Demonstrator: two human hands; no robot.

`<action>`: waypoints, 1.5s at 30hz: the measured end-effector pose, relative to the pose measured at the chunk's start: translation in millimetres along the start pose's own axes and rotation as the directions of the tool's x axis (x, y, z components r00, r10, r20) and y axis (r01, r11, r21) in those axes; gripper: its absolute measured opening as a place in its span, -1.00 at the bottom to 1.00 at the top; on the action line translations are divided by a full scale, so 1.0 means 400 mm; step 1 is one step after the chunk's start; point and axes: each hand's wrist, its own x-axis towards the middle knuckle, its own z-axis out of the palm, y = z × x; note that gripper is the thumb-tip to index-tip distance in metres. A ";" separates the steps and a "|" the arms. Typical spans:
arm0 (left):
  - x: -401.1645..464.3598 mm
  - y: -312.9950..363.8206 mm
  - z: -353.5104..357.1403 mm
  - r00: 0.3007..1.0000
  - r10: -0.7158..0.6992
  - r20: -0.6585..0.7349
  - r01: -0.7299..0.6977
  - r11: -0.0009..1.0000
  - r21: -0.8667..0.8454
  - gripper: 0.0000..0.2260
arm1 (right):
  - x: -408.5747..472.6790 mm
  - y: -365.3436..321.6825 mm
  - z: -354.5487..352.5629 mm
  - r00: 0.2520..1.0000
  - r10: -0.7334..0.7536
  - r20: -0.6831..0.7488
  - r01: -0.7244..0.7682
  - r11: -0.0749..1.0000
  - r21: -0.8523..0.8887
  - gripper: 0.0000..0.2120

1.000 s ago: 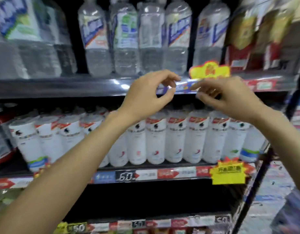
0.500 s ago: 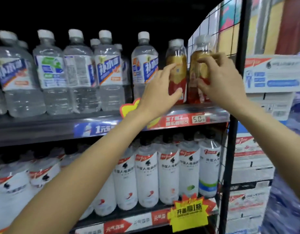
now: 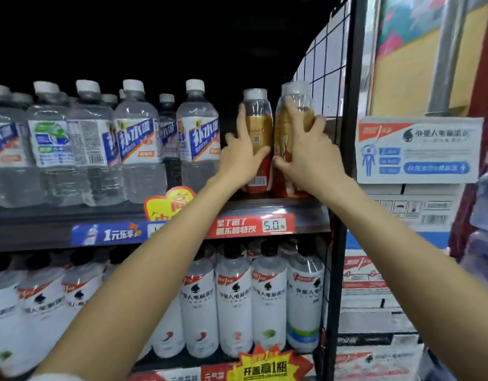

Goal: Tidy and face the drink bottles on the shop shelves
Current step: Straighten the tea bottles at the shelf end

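Two gold-and-red drink bottles stand side by side at the right end of the upper shelf (image 3: 292, 209). My left hand (image 3: 241, 158) holds the left gold bottle (image 3: 260, 127), fingers up its left side and thumb across the front; its barcode faces outward. My right hand (image 3: 306, 152) grips the right gold bottle (image 3: 285, 127), fingers wrapped round its right side. Both bottles stand upright and touch each other. Clear water bottles (image 3: 197, 138) with blue-and-white labels fill the shelf to the left.
White-labelled drink bottles (image 3: 267, 306) line the lower shelf. A black wire grid panel and upright post (image 3: 347, 133) close the shelf's right end. Stacked white cartons (image 3: 419, 152) stand beyond it. Price strips and yellow-and-red promo tags hang along the shelf edges.
The view has swung up and right from the lower white bottles to the upper shelf. Both hands have reached forward and now wrap round the two gold bottles.
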 end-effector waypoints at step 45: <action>0.022 0.022 0.040 0.985 -0.145 0.098 0.157 0.978 -0.135 -0.42 | -0.046 -0.008 -0.029 0.991 0.008 -0.131 -0.014 0.999 -0.045 -0.17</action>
